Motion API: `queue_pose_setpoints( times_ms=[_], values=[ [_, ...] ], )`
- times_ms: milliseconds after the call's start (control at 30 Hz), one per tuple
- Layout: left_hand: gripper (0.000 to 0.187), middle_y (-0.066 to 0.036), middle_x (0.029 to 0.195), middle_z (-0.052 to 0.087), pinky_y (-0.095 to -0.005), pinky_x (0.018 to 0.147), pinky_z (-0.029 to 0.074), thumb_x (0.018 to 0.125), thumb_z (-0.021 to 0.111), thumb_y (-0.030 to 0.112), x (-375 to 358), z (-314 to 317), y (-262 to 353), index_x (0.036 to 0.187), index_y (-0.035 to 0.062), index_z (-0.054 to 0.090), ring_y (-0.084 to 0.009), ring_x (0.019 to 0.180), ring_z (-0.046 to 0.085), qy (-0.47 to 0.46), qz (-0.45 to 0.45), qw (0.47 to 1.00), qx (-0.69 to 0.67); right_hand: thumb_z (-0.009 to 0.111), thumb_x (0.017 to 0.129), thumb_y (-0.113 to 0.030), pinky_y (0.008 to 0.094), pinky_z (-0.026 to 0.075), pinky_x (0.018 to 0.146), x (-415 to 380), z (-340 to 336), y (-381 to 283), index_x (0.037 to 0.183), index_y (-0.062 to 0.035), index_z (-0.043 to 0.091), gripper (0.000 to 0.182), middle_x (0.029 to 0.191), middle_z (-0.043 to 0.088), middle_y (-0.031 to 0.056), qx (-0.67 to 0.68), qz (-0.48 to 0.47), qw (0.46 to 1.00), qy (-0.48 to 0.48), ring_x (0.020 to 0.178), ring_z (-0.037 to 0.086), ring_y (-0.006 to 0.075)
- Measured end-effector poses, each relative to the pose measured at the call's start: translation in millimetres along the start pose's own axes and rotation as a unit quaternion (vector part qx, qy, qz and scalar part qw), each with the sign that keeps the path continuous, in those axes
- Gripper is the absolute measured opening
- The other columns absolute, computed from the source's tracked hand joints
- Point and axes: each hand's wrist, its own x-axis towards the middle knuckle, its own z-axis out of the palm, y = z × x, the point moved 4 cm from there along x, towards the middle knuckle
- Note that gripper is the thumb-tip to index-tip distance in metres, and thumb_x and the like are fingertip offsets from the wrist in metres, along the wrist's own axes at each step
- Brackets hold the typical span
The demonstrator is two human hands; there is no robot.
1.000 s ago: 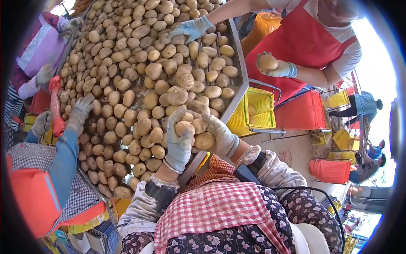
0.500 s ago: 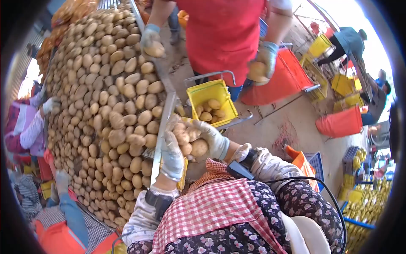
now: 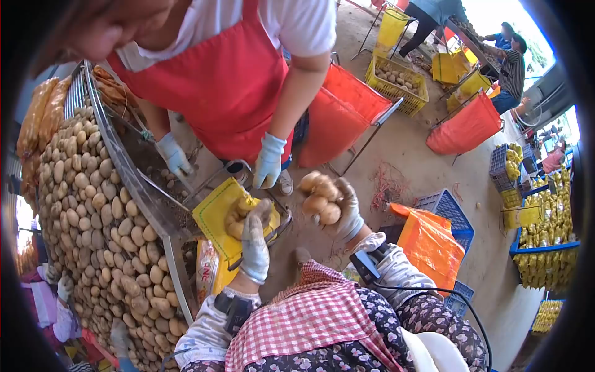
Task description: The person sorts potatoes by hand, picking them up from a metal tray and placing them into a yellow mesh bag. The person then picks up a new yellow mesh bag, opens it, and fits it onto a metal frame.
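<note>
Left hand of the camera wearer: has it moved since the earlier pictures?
Yes, the left hand has moved rightward in view, away from the metal table rim, to the yellow bag.

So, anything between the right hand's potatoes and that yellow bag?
Between the potatoes and the yellow bag there is the metal rim; the left hand partly covers the opening. Nothing else visible is in the way.

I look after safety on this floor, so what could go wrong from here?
The right hand carries several potatoes bunched at its fingers, above the floor and beside the yellow bag; one could slip and fall outside the bag. A co-worker's gloved hand hangs close to the bag's stand, so hands might bump there. The loose red string on the floor might catch a foot.
</note>
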Motion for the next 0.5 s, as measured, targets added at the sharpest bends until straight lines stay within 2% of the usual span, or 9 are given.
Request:
queue_pose_setpoints(
  times_ms=[100,167,200,233,267,300,333,400,500],
  values=[
    [0.054,-0.014,0.129,0.052,-0.0362,0.103,0.038,0.102,0.031,0.041,-14.1,-15.1,-5.5,0.132,-0.0023,0.044,-0.0235,0.118,0.051,-0.022,-0.125,0.992,0.002,0.063,0.079,-0.047,0.0407,0.056,0.081,12.4,11.4,-64.8,0.122,0.001,0.051,0.065,0.119,0.056,0.0217,-0.062,-0.127,0.988,-0.059,0.103,0.06,0.0329],
    [0.054,-0.014,0.126,0.054,-0.0358,0.1,0.041,0.101,0.032,0.042,-30.0,-27.3,-13.9,0.13,-0.0019,0.046,-0.0229,0.113,0.054,-0.028,-0.187,0.982,0.008,0.057,0.082,-0.05,0.041,0.056,0.08,30.3,13.1,-124.6,0.12,-0.0024,0.053,0.061,0.113,0.059,0.0195,-0.134,-0.302,0.944,0.025,0.101,0.061,0.0317],
    [0.054,-0.013,0.122,0.056,-0.0345,0.097,0.043,0.101,0.034,0.043,-38.2,-36.5,-21.1,0.128,-0.0016,0.048,-0.0213,0.11,0.055,-0.024,-0.191,0.981,0.004,0.052,0.084,-0.05,0.0423,0.055,0.082,35.8,26.2,-145.9,0.117,-0.0027,0.055,0.057,0.111,0.061,0.0177,-0.082,-0.274,0.958,-0.025,0.1,0.061,0.032],
    [0.054,-0.013,0.119,0.058,-0.0332,0.094,0.045,0.1,0.035,0.045,-46.0,-44.9,-26.6,0.125,-0.0012,0.049,-0.0198,0.106,0.057,-0.018,-0.194,0.981,0.0,0.049,0.086,-0.048,0.0429,0.055,0.082,46.6,20.6,-179.5,0.115,-0.0024,0.056,0.054,0.11,0.061,0.0158,-0.073,-0.312,0.946,0.051,0.101,0.061,0.0322],
    [0.054,-0.013,0.119,0.058,-0.0332,0.094,0.045,0.1,0.035,0.045,-54.8,-53.3,-30.2,0.125,-0.0012,0.049,-0.0198,0.106,0.057,-0.014,-0.189,0.982,-0.002,0.046,0.086,-0.05,0.0461,0.054,0.082,59.5,19.7,-213.7,0.11,-0.0016,0.058,0.055,0.106,0.062,0.0138,-0.057,-0.319,0.946,-0.011,0.102,0.059,0.0354],
    [0.054,-0.012,0.116,0.059,-0.0321,0.092,0.046,0.1,0.037,0.045,-65.2,-61.1,-34.8,0.124,-0.0007,0.05,-0.0183,0.105,0.057,0.009,-0.201,0.979,-0.047,0.046,0.087,-0.055,0.0525,0.051,0.087,69.2,12.0,-241.8,0.126,-0.0043,0.047,0.064,0.118,0.057,0.0161,-0.033,-0.349,0.936,-0.019,0.111,0.054,0.0391],
    [0.053,-0.011,0.114,0.06,-0.031,0.09,0.047,0.099,0.038,0.046,-70.8,-63.4,-36.0,0.122,-0.0002,0.051,-0.0169,0.103,0.058,0.032,-0.211,0.973,-0.092,0.046,0.088,-0.057,0.0505,0.051,0.088,73.7,24.7,-247.6,0.135,-0.0075,0.033,0.069,0.12,0.053,0.0171,0.004,-0.376,0.916,0.139,0.11,0.054,0.0376],
    [0.053,-0.01,0.111,0.061,-0.0308,0.089,0.047,0.099,0.038,0.047,-80.7,-67.5,-37.1,0.121,0.0005,0.051,-0.0166,0.101,0.058,0.055,-0.201,0.973,-0.095,0.047,0.089,-0.058,0.048,0.05,0.092,77.4,11.7,-256.1,0.145,-0.012,0.008,0.082,0.129,0.044,0.019,-0.048,-0.422,0.865,0.267,0.114,0.051,0.0365],
    [0.043,-0.006,0.101,0.061,-0.0268,0.08,0.046,0.1,0.038,0.04,-93.1,-72.9,-41.7,0.113,0.0036,0.057,-0.0125,0.092,0.057,0.087,-0.175,0.977,-0.083,0.043,0.093,-0.052,0.0434,0.04,0.104,72.1,-20.2,-220.7,0.146,-0.0085,0.017,0.073,0.142,0.038,0.0202,-0.123,-0.355,0.902,0.212,0.131,0.039,0.0328]
  ],
)
